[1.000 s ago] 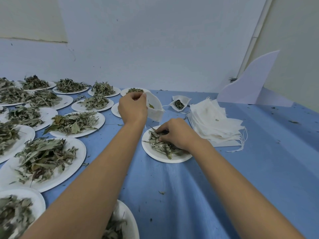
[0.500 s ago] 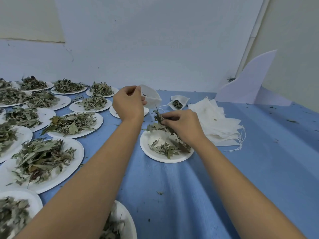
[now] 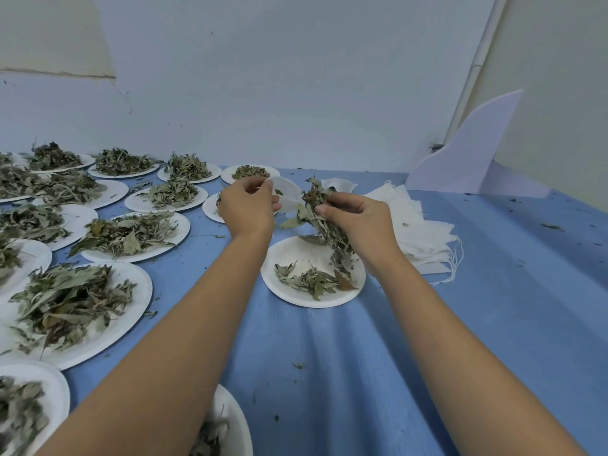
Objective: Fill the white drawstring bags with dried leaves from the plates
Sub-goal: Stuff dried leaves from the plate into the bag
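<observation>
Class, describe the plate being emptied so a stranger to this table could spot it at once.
On the blue cloth, find the stack of empty white bags at the right. The plate lies just left of it, under the right hand gripping a bunch of leaves. Unlike the heaped plates further left, it is mostly bare.

We pinch the open white bag [image 3: 290,193] in our left hand [image 3: 247,209] above the blue cloth [image 3: 329,357]. Our right hand [image 3: 359,222] grips a bunch of dried leaves [image 3: 324,220] just beside its mouth, over a plate [image 3: 297,253] holding a few leaves. A stack of empty bags [image 3: 419,225] lies to the right, and leaf-heaped plates [image 3: 138,284] crowd the left.
</observation>
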{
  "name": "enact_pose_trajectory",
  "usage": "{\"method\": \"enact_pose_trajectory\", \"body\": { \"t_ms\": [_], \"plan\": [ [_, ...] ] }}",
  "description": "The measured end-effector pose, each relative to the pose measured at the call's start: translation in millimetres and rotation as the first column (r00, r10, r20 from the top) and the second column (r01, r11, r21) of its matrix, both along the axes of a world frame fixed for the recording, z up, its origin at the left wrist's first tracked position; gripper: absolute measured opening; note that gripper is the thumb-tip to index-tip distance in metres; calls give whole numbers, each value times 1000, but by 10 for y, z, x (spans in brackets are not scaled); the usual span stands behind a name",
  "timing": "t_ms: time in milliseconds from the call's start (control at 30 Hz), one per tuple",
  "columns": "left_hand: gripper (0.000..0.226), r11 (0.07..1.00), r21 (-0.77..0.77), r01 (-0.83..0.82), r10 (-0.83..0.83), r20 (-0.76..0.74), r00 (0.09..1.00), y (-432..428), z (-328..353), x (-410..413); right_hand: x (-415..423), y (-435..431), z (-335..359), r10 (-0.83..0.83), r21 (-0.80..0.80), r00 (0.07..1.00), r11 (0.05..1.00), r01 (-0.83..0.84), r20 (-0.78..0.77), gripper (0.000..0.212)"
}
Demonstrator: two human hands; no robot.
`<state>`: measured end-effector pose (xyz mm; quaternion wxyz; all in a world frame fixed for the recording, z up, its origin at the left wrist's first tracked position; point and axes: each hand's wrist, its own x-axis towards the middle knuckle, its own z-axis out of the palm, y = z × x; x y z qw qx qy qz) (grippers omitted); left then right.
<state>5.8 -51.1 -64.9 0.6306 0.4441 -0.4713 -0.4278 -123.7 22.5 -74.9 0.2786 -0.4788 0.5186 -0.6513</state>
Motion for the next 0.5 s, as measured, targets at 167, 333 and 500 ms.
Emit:
{"method": "enact_pose_trajectory", "body": {
  "t_ms": [167,333,500],
  "plan": [
    [6,1000,28,-7,8,-49,999,2,13,12,46,-25,-22,-28,-2,999,1000,28,32,22],
    [6,1000,17,15,-15,-16,1000,41,2,-10,106,-35,-53,-15,-30,1000,999,15,-1,26],
    [15,999,-22,45,-41,155,987,70,-25,-26,147,-49,-40,-35,-46,997,998,31,-69,29]
  ]
}}
